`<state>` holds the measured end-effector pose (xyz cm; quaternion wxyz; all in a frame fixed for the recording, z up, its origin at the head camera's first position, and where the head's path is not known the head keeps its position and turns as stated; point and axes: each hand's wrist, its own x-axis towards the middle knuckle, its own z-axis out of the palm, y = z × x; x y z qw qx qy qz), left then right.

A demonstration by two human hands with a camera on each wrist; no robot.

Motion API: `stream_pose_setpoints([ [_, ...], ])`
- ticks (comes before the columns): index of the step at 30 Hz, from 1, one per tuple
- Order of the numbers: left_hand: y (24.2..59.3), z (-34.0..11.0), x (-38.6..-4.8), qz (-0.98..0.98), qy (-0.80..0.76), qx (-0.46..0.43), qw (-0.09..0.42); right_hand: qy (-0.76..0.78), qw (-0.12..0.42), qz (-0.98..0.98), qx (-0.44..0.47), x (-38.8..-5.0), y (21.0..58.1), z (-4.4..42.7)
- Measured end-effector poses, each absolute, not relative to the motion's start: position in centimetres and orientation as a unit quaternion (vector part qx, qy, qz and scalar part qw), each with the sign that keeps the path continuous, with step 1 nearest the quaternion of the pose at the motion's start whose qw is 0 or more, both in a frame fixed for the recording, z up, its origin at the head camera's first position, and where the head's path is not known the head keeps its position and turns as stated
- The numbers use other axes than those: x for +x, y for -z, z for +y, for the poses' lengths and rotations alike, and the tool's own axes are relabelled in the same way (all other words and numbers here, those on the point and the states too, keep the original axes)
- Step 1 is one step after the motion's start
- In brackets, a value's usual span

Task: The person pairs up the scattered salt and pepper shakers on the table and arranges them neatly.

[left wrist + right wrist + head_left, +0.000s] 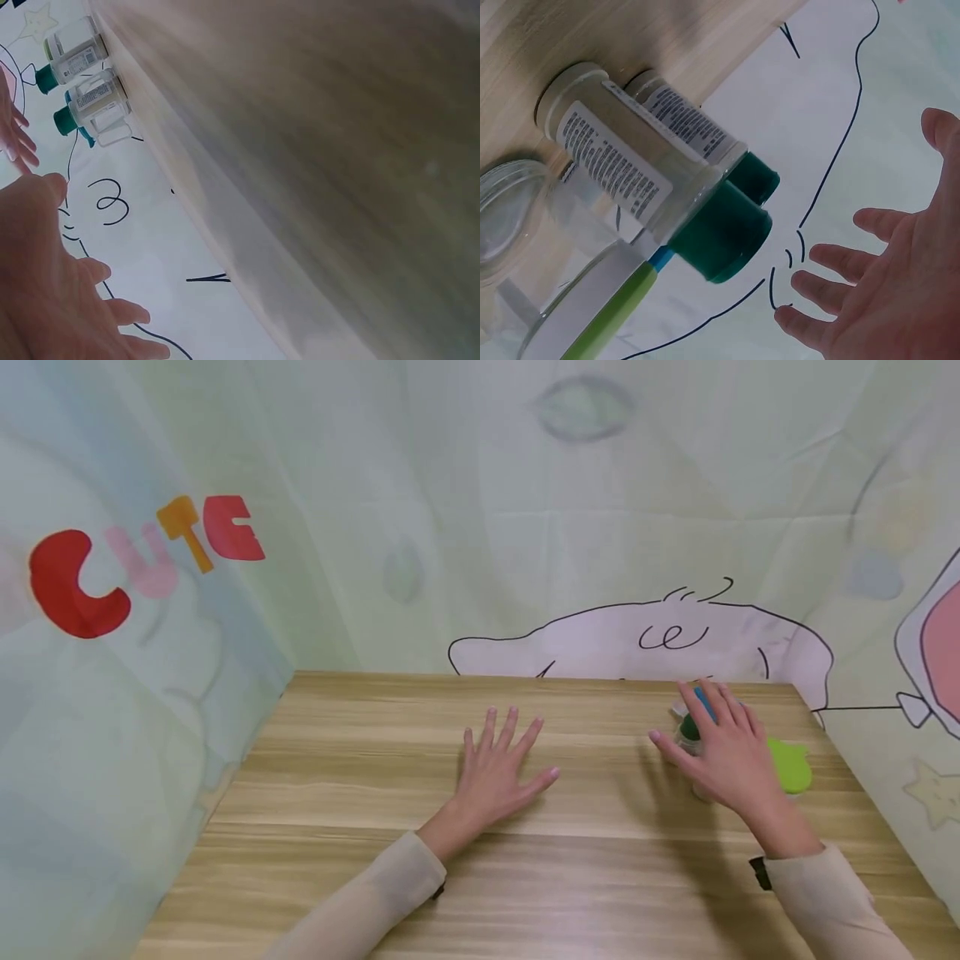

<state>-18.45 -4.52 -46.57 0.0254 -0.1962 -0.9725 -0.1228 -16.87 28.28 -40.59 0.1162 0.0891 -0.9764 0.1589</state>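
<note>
My left hand (495,781) is spread over the middle of the table, fingers apart and holding nothing. Over at the right, my right hand (727,756) hovers above a cluster of containers with its fingers extended. Beneath it stand two clear spice-type bottles with labels and dark green caps; the nearer bottle (622,157) and the farther bottle (694,127) show best in the right wrist view. A gap separates the fingers from the caps there. Beside them is a clear container with a light green lid (789,767). A blue part (703,700) is mostly covered by the hand.
The wood-grain table (337,793) reaches back to a printed curtain (337,527) with cartoon drawings and large letters. The curtain also hangs along the left and right sides.
</note>
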Motion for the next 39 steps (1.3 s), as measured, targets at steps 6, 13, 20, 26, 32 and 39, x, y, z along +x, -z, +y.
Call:
stream_pose_setpoints([
  [6,46.4,-4.1,-18.2,-0.973,0.117,-0.197,0.017,-0.153,0.111,-0.979,0.078,-16.7,40.5,29.3],
  [13,45.8,-3.8,-17.9,-0.972,0.120,-0.199,0.018,-0.153,0.107,-0.980,0.075,-16.6,40.5,30.0],
  [20,45.9,-3.5,-17.8,-0.970,0.134,-0.201,0.009,-0.165,0.097,-0.979,0.065,-16.2,40.6,31.3],
  [26,46.2,-3.5,-17.6,-0.971,0.133,-0.199,0.007,-0.157,0.085,-0.982,0.057,-16.0,40.5,32.7],
  [32,46.2,-3.3,-17.5,-0.970,0.129,-0.204,0.011,-0.147,0.076,-0.984,0.060,-15.6,40.9,33.7],
  [39,46.2,-3.0,-17.4,-0.970,0.126,-0.209,0.011,-0.150,0.068,-0.985,0.055,-14.9,41.3,34.4],
])
